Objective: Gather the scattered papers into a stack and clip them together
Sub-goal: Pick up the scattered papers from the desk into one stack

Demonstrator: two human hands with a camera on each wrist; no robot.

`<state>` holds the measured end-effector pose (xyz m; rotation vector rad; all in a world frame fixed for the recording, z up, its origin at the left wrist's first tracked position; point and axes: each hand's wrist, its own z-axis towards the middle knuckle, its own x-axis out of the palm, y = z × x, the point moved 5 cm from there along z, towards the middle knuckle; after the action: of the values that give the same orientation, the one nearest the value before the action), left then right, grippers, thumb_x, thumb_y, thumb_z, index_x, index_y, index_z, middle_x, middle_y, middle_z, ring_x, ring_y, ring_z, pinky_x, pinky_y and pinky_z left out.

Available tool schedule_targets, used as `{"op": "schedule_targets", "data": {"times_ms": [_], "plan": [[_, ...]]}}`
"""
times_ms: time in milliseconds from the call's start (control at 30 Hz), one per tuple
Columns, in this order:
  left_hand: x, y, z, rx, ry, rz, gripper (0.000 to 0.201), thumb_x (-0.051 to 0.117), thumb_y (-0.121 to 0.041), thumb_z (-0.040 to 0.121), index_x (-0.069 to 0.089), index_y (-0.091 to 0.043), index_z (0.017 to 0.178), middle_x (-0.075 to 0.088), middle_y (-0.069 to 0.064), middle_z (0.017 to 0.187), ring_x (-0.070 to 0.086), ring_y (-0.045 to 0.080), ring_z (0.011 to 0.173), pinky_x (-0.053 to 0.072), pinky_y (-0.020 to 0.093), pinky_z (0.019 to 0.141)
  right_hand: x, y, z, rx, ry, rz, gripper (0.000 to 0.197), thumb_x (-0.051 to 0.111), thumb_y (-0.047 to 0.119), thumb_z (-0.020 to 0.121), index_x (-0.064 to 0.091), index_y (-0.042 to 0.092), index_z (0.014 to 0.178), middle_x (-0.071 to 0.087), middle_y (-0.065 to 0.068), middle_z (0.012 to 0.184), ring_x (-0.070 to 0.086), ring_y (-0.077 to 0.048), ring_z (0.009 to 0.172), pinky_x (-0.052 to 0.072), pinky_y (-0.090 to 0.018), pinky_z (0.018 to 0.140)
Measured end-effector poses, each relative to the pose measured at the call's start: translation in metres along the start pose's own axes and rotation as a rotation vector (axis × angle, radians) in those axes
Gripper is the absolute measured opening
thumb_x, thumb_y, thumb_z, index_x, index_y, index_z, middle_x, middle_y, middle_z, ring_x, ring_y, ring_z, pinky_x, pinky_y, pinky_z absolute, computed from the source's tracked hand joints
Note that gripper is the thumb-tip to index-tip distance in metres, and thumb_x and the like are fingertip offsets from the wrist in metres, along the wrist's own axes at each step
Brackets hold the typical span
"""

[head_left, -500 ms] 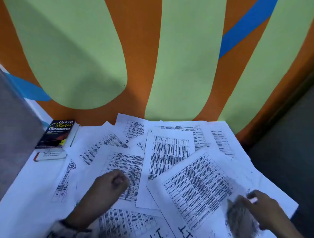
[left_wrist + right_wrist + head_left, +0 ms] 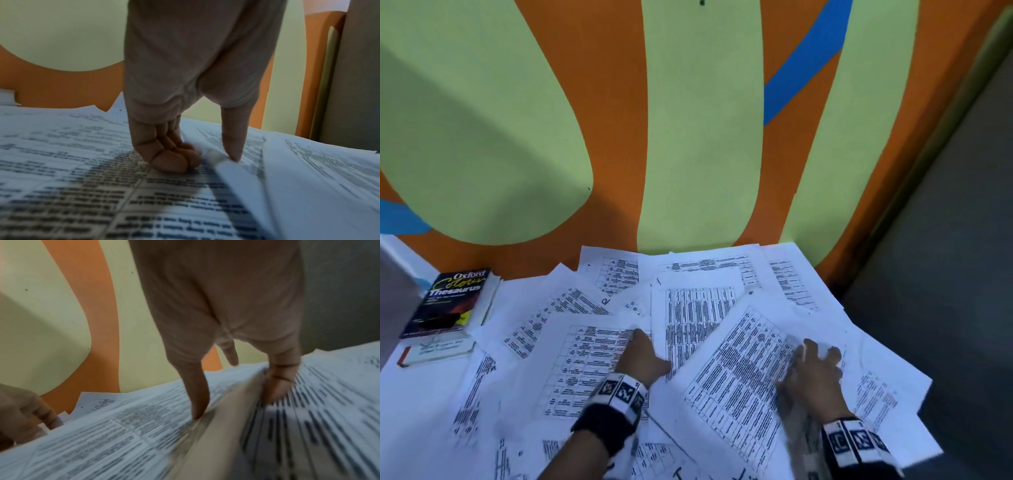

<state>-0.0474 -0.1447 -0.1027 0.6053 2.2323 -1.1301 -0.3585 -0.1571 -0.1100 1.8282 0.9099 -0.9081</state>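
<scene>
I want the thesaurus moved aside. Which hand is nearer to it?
Left. The left hand lies right of the thesaurus; the right hand is farther right.

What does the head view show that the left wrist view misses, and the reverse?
Only the head view shows the black Oxford Colour Thesaurus book at the table's far left, the right hand on a tilted sheet, and both patterned wristbands. Only the left wrist view shows the left hand's fingers curled onto print and the thumb pressing a raised sheet edge. Both show the left hand, the scattered white printed papers and the orange-and-green wall.
</scene>
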Motion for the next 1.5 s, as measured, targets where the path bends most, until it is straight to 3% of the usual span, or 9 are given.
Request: {"op": "schedule_targets", "data": {"times_ms": [100, 167, 300, 400, 633, 833, 1033, 1267, 1500], "plan": [[0.002, 0.000, -0.001, 0.047, -0.011, -0.015, 0.021, 0.072, -0.008, 0.078, 0.051, -0.009, 0.078, 0.055, 0.007, 0.073, 0.049, 0.015, 0.055, 0.051, 0.031, 0.058, -0.005, -0.007, -0.001, -0.020, -0.139, 0.352, 0.096, 0.063, -0.010, 0.075, 0.010, 0.018, 0.150, 0.041, -0.030, 0.126, 0.058, -0.028, 0.078, 0.049, -0.031, 0.060], [0.001, 0.001, -0.004, 0.103, -0.002, -0.091, 0.035, 0.069, -0.006, 0.080, 0.039, -0.015, 0.064, 0.041, 0.002, 0.060, 0.041, 0.015, 0.051, 0.040, 0.029, 0.055, -0.007, -0.022, 0.004, 0.052, -0.227, 0.544, 0.109, 0.070, -0.013, 0.067, 0.010, 0.021, 0.151, 0.053, -0.023, 0.112, 0.058, -0.026, 0.077, 0.050, -0.031, 0.062], [-0.008, 0.012, -0.013, 0.197, 0.020, -0.232, 0.020, 0.059, -0.001, 0.084, 0.046, -0.015, 0.078, 0.053, 0.010, 0.081, 0.048, 0.019, 0.066, 0.043, 0.033, 0.063, -0.020, -0.024, 0.004, 0.041, -0.122, 0.729, 0.026, 0.077, 0.007, 0.078, 0.064, -0.006, 0.095, 0.066, -0.021, 0.074, 0.058, -0.024, 0.063, 0.049, -0.035, 0.061], [-0.013, 0.018, -0.023, 0.226, 0.054, -0.317, 0.034, 0.047, 0.009, 0.085, 0.055, -0.018, 0.105, 0.064, 0.013, 0.103, 0.062, 0.023, 0.084, 0.053, 0.044, 0.077, -0.027, -0.006, 0.004, -0.024, -0.042, 0.805, 0.029, 0.066, 0.007, 0.087, 0.054, 0.007, 0.060, 0.051, -0.004, 0.051, 0.045, -0.019, 0.054, 0.037, -0.029, 0.053], [0.001, 0.026, -0.047, 0.207, 0.186, -0.515, 0.053, 0.036, 0.010, 0.092, 0.054, -0.032, 0.118, 0.064, 0.003, 0.121, 0.067, 0.017, 0.096, 0.056, 0.041, 0.084, 0.014, 0.041, 0.019, -0.099, 0.094, 0.606, 0.018, 0.059, 0.023, 0.091, 0.055, 0.008, 0.082, 0.059, -0.016, 0.079, 0.055, -0.023, 0.068, 0.041, -0.032, 0.063], [0.016, 0.040, -0.046, 0.232, 0.098, -0.345, 0.071, 0.062, -0.067, 0.073, 0.053, -0.025, 0.129, 0.063, -0.010, 0.123, 0.060, 0.010, 0.112, 0.049, 0.038, 0.100, 0.019, 0.079, 0.003, -0.197, 0.115, 0.457, 0.047, 0.074, 0.005, 0.078, 0.045, 0.010, 0.114, 0.061, -0.009, 0.086, 0.063, -0.027, 0.080, 0.052, -0.036, 0.074], [-0.029, 0.073, -0.048, 0.197, -0.288, -0.389, 0.047, 0.057, -0.041, 0.085, 0.054, -0.024, 0.129, 0.066, -0.003, 0.120, 0.063, 0.018, 0.106, 0.051, 0.045, 0.095, 0.007, 0.125, -0.003, -0.420, 0.019, 0.487, 0.036, 0.063, 0.011, 0.090, 0.047, 0.009, 0.122, 0.058, -0.005, 0.074, 0.057, -0.020, 0.063, 0.044, -0.028, 0.056], [-0.108, 0.161, -0.073, -0.055, -0.681, -0.698, 0.002, 0.061, -0.010, 0.091, 0.061, -0.011, 0.089, 0.063, 0.010, 0.082, 0.059, 0.028, 0.083, 0.046, 0.039, 0.077, 0.074, 0.213, -0.004, -0.811, 0.135, -0.248, 0.049, 0.050, 0.047, 0.081, 0.052, 0.026, 0.125, 0.050, 0.001, 0.127, 0.049, -0.024, 0.121, 0.048, -0.040, 0.092], [-0.109, 0.203, -0.085, -0.119, -0.747, -0.820, 0.035, 0.056, -0.007, 0.094, 0.056, -0.008, 0.128, 0.060, 0.007, 0.113, 0.055, 0.026, 0.105, 0.042, 0.043, 0.099, 0.101, 0.243, -0.009, -0.736, 0.219, -0.450, 0.062, 0.073, 0.033, 0.074, 0.046, 0.017, 0.128, 0.046, -0.012, 0.131, 0.042, -0.034, 0.123, 0.036, -0.048, 0.100]]}}
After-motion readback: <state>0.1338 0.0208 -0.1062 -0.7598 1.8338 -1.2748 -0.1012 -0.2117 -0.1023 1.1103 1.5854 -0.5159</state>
